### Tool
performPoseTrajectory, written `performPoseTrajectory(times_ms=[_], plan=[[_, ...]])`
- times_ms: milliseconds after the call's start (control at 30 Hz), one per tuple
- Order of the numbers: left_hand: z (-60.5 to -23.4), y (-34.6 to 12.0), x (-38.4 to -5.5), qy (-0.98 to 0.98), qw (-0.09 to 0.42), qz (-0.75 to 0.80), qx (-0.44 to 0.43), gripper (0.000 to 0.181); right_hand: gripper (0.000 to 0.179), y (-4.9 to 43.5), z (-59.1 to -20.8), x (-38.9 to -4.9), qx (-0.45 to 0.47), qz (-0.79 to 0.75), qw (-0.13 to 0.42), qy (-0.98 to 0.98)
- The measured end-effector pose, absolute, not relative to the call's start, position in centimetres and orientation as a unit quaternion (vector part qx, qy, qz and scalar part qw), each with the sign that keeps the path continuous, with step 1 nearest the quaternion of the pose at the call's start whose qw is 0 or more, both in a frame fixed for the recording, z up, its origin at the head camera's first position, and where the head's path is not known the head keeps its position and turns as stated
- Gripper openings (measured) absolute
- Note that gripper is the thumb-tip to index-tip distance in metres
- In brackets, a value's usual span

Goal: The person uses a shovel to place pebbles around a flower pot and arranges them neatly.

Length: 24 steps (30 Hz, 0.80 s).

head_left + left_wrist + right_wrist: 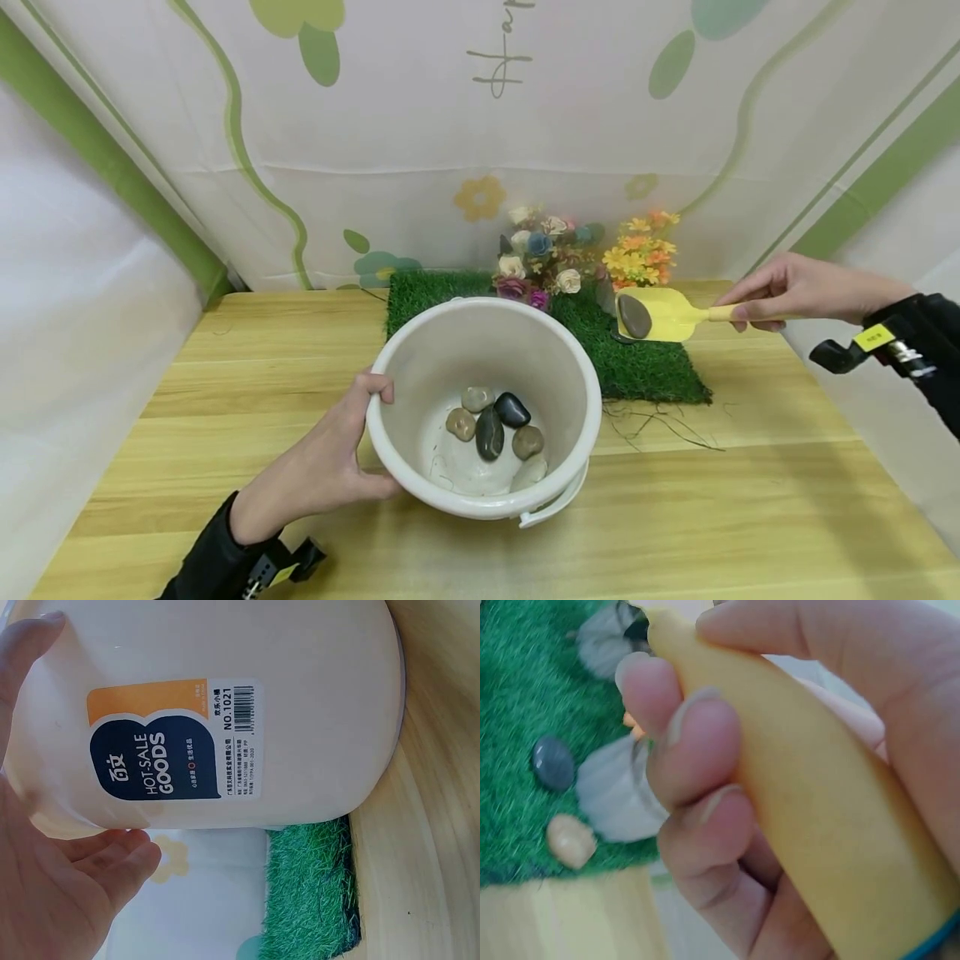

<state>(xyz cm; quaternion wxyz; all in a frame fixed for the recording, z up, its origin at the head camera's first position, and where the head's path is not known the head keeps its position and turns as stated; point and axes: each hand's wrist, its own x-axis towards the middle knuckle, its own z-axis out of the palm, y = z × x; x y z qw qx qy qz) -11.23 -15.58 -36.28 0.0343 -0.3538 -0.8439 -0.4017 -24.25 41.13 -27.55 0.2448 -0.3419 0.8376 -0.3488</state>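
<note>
In the head view a white bucket (491,505) stands tilted on the table, its opening facing me. Several stones (490,433), black, grey and tan, lie on its bottom. My left hand (322,462) grips the bucket at its left rim, and in the left wrist view the labelled bucket side (315,712) fills most of the picture. Off to the right, my right hand (813,287) holds a yellow toy shovel (675,315) by its handle. A flat brown-grey stone (634,317) rests on the blade, above the grass mat (648,371).
White, blue and purple artificial flowers (540,250) stand behind the bucket, with orange and yellow ones (641,250) beside them. In the right wrist view a dark stone (553,763) and a tan stone (571,841) lie on the mat near a pale ribbed pot (615,793).
</note>
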Motion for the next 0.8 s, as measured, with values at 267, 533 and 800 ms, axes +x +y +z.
performPoseTrajectory(times_ms=[267, 533, 800], plan=[[-36.3, -15.7, -11.3, -0.844, 0.031, -0.401, -0.356, 0.076, 0.03, 43.1, -30.9, -23.9, -0.32, -0.381, 0.256, 0.829], [-36.4, -15.7, -11.2, -0.843, 0.029, -0.402, -0.356, 0.076, 0.029, 44.4, -33.0, -24.0, -0.283, -0.398, 0.264, 0.831], [-36.3, -15.7, -11.3, -0.845, 0.025, -0.403, -0.351, 0.076, 0.025, 45.9, -34.7, -24.1, -0.281, -0.374, 0.262, 0.844]])
